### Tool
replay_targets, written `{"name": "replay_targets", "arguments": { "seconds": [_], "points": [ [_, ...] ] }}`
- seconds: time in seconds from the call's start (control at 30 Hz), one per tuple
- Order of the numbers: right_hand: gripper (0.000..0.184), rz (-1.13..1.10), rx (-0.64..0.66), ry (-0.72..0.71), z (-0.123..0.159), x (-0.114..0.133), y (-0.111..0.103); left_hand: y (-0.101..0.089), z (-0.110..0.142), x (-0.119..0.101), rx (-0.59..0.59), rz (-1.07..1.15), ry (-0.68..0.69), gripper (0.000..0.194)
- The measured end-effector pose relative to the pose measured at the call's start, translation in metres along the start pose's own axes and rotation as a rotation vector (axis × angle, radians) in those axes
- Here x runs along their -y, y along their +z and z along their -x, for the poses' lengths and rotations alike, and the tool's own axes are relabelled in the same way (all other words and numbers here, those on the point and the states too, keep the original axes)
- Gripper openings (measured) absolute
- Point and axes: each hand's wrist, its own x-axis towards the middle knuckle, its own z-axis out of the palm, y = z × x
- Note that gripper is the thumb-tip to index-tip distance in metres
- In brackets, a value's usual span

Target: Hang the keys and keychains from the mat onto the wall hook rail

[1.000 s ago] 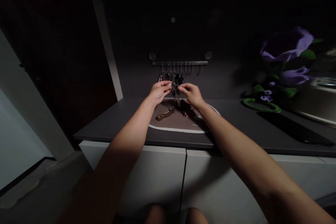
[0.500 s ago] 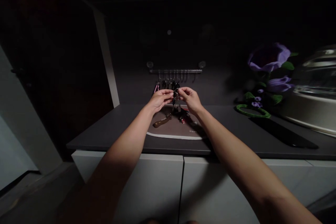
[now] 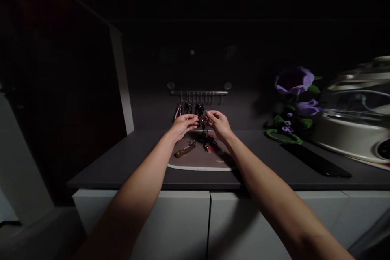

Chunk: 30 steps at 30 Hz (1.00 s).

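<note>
My left hand (image 3: 183, 124) and my right hand (image 3: 218, 123) meet above a round brown mat (image 3: 195, 161) on a dark counter. Both pinch a small metal key ring (image 3: 203, 120) with dark keys hanging from it. Just behind the hands a metal hook rail (image 3: 199, 93) on the wall carries several key sets. On the mat lie a brown-handled tool (image 3: 184, 150) and a small red and dark object (image 3: 210, 146).
Purple artificial flowers (image 3: 295, 83) with a green loop stand at the right. Beyond them sits a large silver lidded appliance (image 3: 353, 122). A long dark flat object (image 3: 315, 160) lies on the counter (image 3: 122, 162). White cabinet doors (image 3: 183, 219) are below. The room is dim.
The view has tilted, so the counter and rail sit lower in the picture and the appliance shows more. Both hands stay pinched on the key ring near the rail.
</note>
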Motion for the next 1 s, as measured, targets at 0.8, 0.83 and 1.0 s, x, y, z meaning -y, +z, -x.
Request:
{"name": "replay_targets", "arguments": {
  "seconds": [0.8,0.83,1.0],
  "points": [
    [0.014,0.098,-0.141,0.161,-0.065,0.023,-0.002,-0.003,-0.007,0.004,-0.194,0.063,0.003,0.008],
    [0.015,0.097,-0.15,0.162,-0.068,0.022,-0.001,-0.003,-0.007,0.004,-0.199,0.063,0.003,0.009],
    [0.022,0.038,-0.202,0.153,-0.08,0.015,0.002,-0.004,-0.007,0.003,-0.21,0.066,-0.004,0.011]
  ]
}}
